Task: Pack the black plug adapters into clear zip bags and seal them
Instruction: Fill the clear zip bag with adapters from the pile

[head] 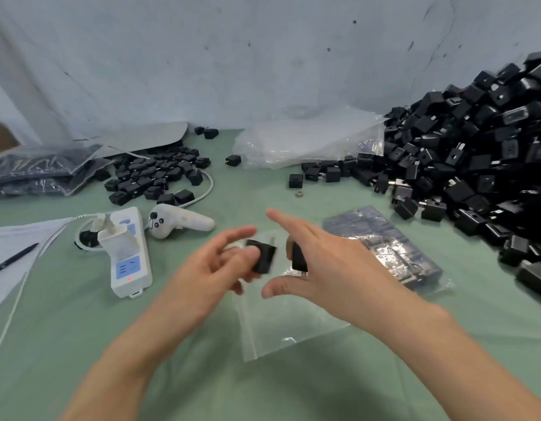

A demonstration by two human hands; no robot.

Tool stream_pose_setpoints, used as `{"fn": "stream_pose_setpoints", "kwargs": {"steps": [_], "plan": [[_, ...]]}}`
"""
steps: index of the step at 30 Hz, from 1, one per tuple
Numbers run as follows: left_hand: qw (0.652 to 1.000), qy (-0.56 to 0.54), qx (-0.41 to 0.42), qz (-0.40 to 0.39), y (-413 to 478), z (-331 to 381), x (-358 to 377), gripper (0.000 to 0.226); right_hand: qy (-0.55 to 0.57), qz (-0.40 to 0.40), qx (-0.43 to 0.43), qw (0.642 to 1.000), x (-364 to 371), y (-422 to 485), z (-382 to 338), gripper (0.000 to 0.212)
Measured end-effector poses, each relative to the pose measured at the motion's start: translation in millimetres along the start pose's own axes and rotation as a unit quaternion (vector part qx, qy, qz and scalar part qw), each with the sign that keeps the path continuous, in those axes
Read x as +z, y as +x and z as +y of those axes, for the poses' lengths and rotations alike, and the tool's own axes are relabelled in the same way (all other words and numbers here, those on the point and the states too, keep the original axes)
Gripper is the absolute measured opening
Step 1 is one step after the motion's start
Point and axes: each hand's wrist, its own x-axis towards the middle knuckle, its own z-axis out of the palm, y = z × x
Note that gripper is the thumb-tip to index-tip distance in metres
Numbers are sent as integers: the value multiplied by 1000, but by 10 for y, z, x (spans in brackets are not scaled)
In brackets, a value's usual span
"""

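Note:
My left hand (214, 268) holds a black plug adapter (263, 256) between thumb and fingers above the green table. My right hand (327, 265) holds a second black adapter (299, 258) under its palm, index finger stretched forward and thumb spread out. A clear zip bag (287, 326) lies flat on the table right below both hands. A big heap of loose black adapters (481, 153) fills the right side. A smaller heap (154, 174) lies at the back left.
A filled clear bag of adapters (384, 241) lies right of my hands. A white power strip (128, 253) and a white controller (178, 221) sit to the left. A stack of empty clear bags (305, 141) is at the back, filled bags (41, 168) at far left, a pen (12, 259).

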Motion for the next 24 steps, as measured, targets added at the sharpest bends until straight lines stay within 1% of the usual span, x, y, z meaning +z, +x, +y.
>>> {"fn": "stream_pose_setpoints", "kwargs": {"steps": [1, 2, 3, 4, 5, 8, 10, 13, 15, 17, 19, 22, 24], "plan": [[998, 49, 14, 44, -36, -47, -155, 28, -7, -3, 12, 1000, 5, -6, 32, 84], [991, 90, 16, 93, -76, -96, -304, 24, -20, 1, 20, 1000, 4, -8, 77, 75], [985, 107, 9, 132, -124, -154, -422, 22, -31, 9, 24, 999, 2, -13, 121, 63], [981, 122, -1, 150, -172, -232, -499, 24, -35, 20, 28, 999, 2, -18, 158, 53], [977, 152, 0, 149, -212, -322, -529, 30, -37, 28, 31, 998, 7, -24, 177, 46], [952, 288, 53, 85, -276, -547, -419, 38, -42, 22, 19, 999, 52, -25, 159, 38], [933, 334, 105, 78, -276, -601, -301, 39, -44, 13, 0, 999, 97, -22, 129, 36], [930, 329, 138, 91, -247, -540, -146, 30, -42, -7, -11, 999, 145, -12, 107, 37], [923, 352, 142, 53, -241, -517, -68, 23, -44, -25, -12, 999, 150, -7, 97, 39], [905, 400, 143, 2, -255, -525, -63, 21, -52, -43, -12, 998, 147, -2, 100, 41], [893, 424, 150, -34, -276, -543, -128, 25, -63, -56, -15, 996, 146, 0, 98, 41], [908, 393, 142, -29, -319, -546, -251, 35, -69, -66, -18, 995, 131, -7, 86, 41], [908, 394, 138, -35, -301, -538, -290, 39, -71, -74, -18, 995, 115, -9, 77, 43]]}}
